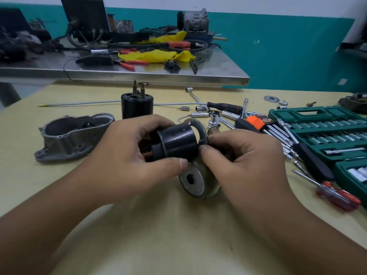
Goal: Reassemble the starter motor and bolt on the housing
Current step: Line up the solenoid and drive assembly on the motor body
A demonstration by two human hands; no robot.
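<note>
Both hands hold a black cylindrical starter part [177,142] with a round metal end plate [195,125] above the table centre. My left hand [129,147] grips its left end, fingers over the top and thumb underneath. My right hand [244,157] pinches its right rim by the plate with thumb and fingers. Below it a grey round motor body [193,180] lies on its side on the table. The grey cast aluminium housing [69,135] lies open side up at the left. A black solenoid cylinder [137,106] with two terminals stands upright behind.
Loose sockets and wrenches [216,116] are scattered behind my right hand. A green socket set case [325,132] lies open at the right, with a red-handled screwdriver [335,195] in front. A thin long rod [83,104] lies across the back. A steel bench [139,74] with clutter stands beyond.
</note>
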